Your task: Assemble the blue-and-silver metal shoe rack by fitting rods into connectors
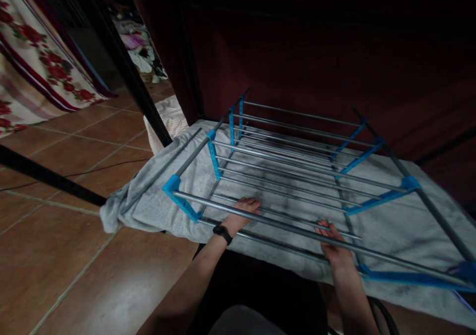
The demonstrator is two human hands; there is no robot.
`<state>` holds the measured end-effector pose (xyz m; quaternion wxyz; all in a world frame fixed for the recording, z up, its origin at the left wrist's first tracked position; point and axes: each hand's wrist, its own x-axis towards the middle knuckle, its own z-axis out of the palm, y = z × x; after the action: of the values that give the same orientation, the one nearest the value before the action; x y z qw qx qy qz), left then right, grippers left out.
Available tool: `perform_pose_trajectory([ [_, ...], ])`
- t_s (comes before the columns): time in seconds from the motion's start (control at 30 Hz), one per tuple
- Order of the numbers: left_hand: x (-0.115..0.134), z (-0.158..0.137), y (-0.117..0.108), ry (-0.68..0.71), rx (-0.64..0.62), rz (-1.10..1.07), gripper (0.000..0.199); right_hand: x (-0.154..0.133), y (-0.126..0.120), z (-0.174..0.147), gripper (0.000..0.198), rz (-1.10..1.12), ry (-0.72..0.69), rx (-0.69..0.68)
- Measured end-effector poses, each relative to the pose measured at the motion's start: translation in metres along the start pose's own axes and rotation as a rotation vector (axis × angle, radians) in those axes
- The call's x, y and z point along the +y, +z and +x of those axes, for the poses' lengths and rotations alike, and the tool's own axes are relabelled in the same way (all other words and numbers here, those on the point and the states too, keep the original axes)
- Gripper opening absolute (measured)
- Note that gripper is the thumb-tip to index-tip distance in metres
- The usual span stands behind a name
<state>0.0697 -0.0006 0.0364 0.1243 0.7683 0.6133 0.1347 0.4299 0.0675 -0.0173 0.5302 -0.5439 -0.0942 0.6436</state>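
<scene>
Two hands on a grey metal tube within a silver-and-blue metal rack

The slim tube lies crosswise at the fingers, its long axis running left to right, slanting slightly toward the person at the right. The left hand is nearer its left end, fingers bent over it, apparently gripping. The right hand is nearer the other end, fingers half curled against it; I cannot tell whether they close. Just nearer the person than both sets of fingertips runs the rack's thicker silver rail, almost parallel. Below the fingers spreads a grey plush blanket.

Both hands hold a thin metal rod.
</scene>
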Motion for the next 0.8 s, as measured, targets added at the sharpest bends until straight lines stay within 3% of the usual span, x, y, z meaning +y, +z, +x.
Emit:
perform_pose_trajectory([
  [0.2,-0.013,-0.005,-0.008,-0.046,0.021,0.014,0.022,-0.002,0.007,-0.007,0.008,0.021,-0.008,0.028],
  [0.53,-0.071,-0.052,-0.04,-0.211,0.183,0.127,0.025,0.004,0.012,-0.012,0.009,0.139,-0.046,-0.04],
  [0.67,-0.076,-0.061,-0.039,-0.376,0.297,0.192,0.026,0.008,0.01,-0.006,0.01,0.162,-0.073,-0.088],
  [0.8,-0.075,-0.061,-0.037,-0.42,0.332,0.153,0.033,0.01,0.009,-0.006,0.005,0.185,-0.137,-0.146],
])
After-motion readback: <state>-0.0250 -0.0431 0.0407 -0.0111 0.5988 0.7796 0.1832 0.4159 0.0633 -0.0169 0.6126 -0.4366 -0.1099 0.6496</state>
